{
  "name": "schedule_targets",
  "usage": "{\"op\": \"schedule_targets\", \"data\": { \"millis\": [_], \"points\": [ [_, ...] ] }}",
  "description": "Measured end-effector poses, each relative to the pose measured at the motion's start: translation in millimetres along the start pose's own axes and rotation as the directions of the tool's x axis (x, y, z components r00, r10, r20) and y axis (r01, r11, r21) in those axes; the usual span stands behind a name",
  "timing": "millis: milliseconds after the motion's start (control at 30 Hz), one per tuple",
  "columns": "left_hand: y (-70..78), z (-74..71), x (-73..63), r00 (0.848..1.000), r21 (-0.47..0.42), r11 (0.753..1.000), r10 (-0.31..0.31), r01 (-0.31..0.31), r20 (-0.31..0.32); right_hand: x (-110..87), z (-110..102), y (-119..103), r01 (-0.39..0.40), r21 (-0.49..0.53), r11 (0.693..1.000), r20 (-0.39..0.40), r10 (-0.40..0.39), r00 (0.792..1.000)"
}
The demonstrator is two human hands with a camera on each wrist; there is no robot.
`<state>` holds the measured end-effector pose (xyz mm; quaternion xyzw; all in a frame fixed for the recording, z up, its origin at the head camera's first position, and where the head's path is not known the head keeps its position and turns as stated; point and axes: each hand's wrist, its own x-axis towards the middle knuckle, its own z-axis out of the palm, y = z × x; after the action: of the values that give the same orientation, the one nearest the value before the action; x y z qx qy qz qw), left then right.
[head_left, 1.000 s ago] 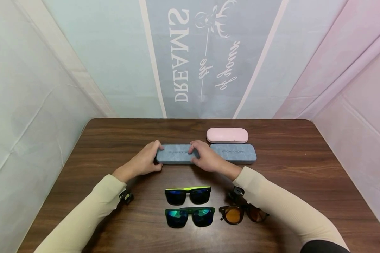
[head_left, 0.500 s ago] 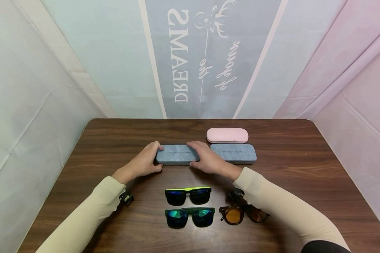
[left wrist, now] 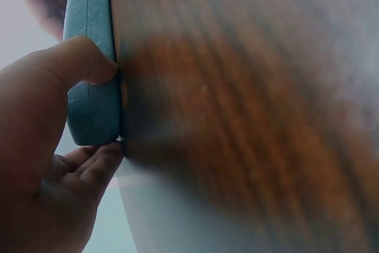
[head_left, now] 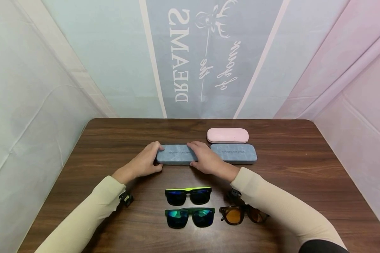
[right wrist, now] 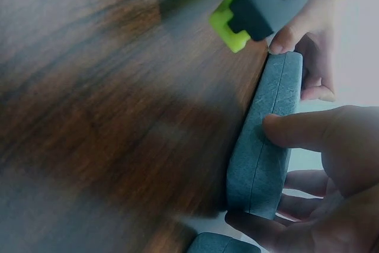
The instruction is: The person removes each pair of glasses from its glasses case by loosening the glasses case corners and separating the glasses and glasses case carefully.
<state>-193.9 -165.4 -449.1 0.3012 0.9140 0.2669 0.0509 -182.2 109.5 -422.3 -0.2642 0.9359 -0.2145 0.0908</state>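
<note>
A blue-grey glasses case (head_left: 176, 154) with small lettering on its lid lies closed on the table. My left hand (head_left: 145, 159) grips its left end, thumb against the near side and fingers round the far side. On the right end, my right hand (head_left: 209, 158) holds the case the same way and hides that end from the head view. In the right wrist view, the thumb presses the side of the case (right wrist: 263, 146) near its seam. The left wrist view shows the left thumb on the same case (left wrist: 92, 111), close to its corner.
To the right lies a second blue-grey case (head_left: 237, 154), with a pink glasses case (head_left: 228, 135) behind it. Nearer me are black-and-yellow sunglasses (head_left: 188, 196), green-framed mirrored sunglasses (head_left: 190, 218) and orange-lensed sunglasses (head_left: 234, 215), partly under the right sleeve (head_left: 282, 203). A printed curtain (head_left: 120, 70) hangs behind the table.
The right fingers have shifted slightly on the case, from on top of its lid toward the far edge. The left hand and the case have stayed in place.
</note>
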Motion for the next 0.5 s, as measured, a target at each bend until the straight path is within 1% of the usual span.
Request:
{"op": "schedule_targets", "data": {
  "millis": [100,233,500],
  "points": [
    [-0.7,-0.7,0.9,1.0,0.009,1.0,-0.006,0.006,0.008,0.5,0.6,-0.6,-0.003,-0.023,1.0,0.005,0.003,1.0],
    [-0.5,-0.9,1.4,0.999,0.014,0.999,-0.035,0.034,0.027,1.1,1.2,0.0,0.007,-0.037,0.999,0.004,-0.007,1.0],
    [5.3,-1.1,2.8,0.997,0.042,0.997,-0.063,0.061,0.051,1.0,0.3,0.1,0.014,-0.042,0.999,-0.002,-0.014,1.0]
  ]
}}
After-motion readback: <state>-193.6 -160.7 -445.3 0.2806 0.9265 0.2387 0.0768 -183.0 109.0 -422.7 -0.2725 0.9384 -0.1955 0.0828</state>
